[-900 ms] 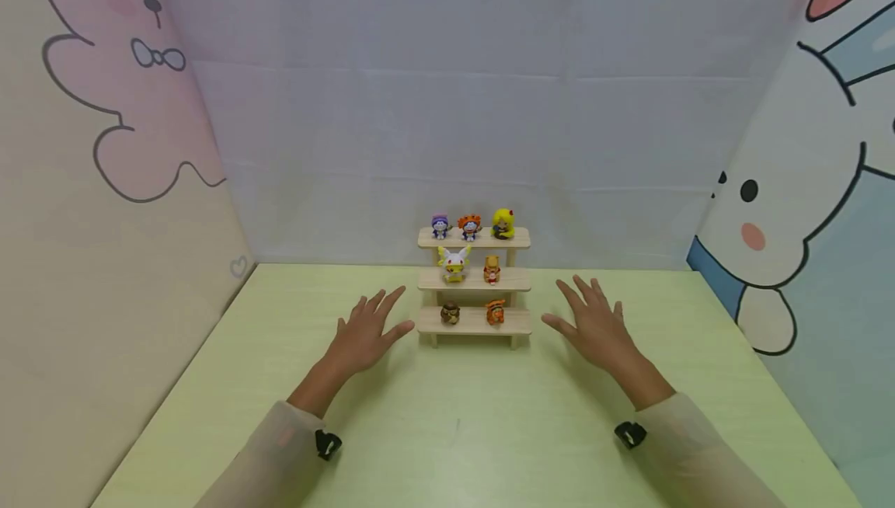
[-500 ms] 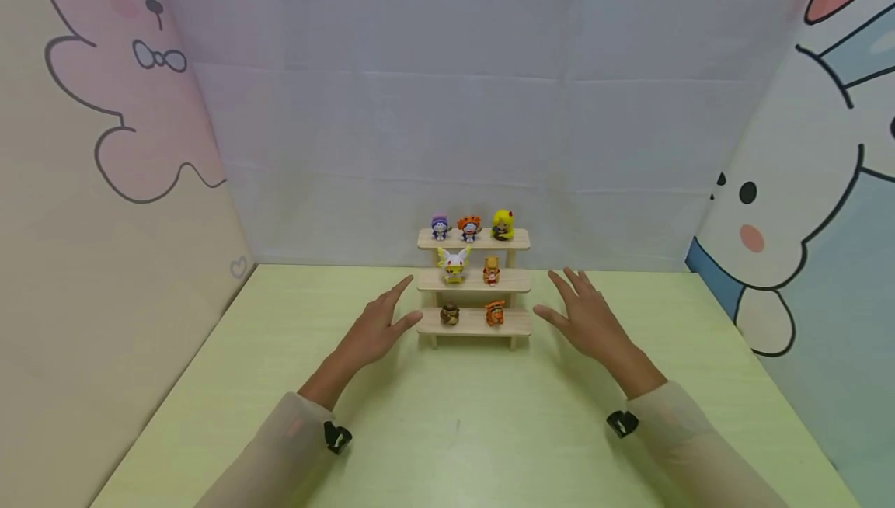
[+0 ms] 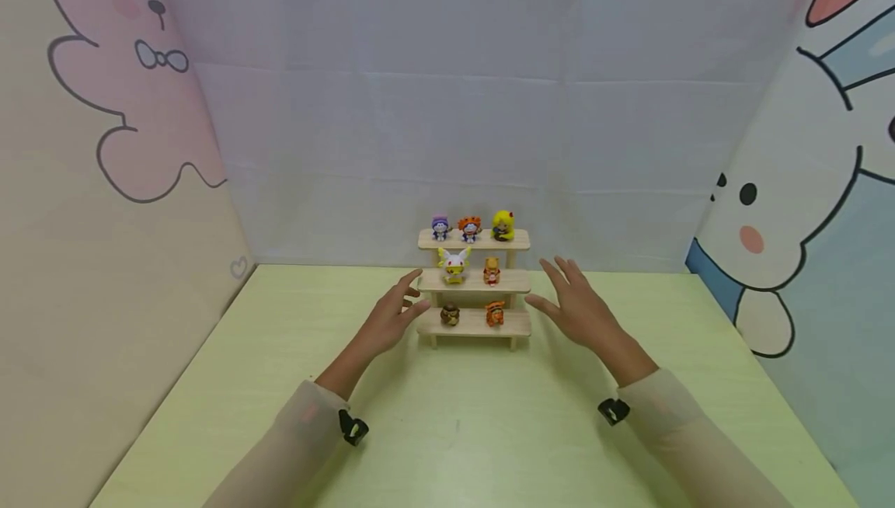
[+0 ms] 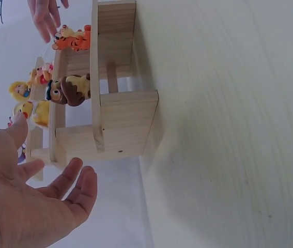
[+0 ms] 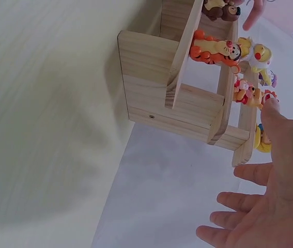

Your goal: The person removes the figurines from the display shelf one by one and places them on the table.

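A three-step wooden display shelf (image 3: 472,328) stands at the back of the table with small figurines on every step. On the lowest step are a brown owl (image 4: 71,90) and an orange tiger (image 5: 213,51). The middle step bears a white-and-yellow eared figure (image 3: 454,266) and a small bear in red (image 3: 492,270). My left hand (image 3: 393,320) is beside the shelf's left end, fingers loosely bent, holding nothing. At the right end my right hand (image 3: 579,311) spreads its fingers, its thumb toward the lower steps, likewise holding nothing.
Up on the top step sit a purple-hatted figure (image 3: 440,227), an orange-maned figure (image 3: 470,229) and a yellow-haired figure (image 3: 503,225). A white cloth wall (image 3: 391,120) rises behind the pale table (image 3: 447,430). Cartoon-printed panels flank both sides.
Both hands have moved inward, closer to the shelf's two ends. The left hand's fingers have drawn together and bent a little. The shelf and figurines stay in place.
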The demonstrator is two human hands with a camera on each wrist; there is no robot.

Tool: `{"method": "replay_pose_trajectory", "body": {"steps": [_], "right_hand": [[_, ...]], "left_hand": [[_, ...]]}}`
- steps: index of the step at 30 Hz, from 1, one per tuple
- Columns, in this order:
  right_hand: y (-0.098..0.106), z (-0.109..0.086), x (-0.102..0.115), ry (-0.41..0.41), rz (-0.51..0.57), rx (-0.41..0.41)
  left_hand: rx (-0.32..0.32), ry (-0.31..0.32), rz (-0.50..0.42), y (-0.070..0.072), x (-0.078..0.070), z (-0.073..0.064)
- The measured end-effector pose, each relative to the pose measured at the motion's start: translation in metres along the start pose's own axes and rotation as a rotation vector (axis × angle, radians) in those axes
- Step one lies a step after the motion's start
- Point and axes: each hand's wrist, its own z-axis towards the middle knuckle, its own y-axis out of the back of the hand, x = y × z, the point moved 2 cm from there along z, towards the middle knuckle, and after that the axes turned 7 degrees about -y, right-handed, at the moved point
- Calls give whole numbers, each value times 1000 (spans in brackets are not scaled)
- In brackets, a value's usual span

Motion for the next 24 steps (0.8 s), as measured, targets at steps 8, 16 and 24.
{"method": "replay_pose_trajectory", "body": {"steps": [8,16,24], "right_hand": [[6,10,10,8,30,-22],[15,24,18,24,120,-23],[23,39,25,27,187,-30]], "left_hand": [[6,88,-232,-8,4,10],[-50,132,-509,-14,10,18],[-125,183,-639,-18,15,26]]}}
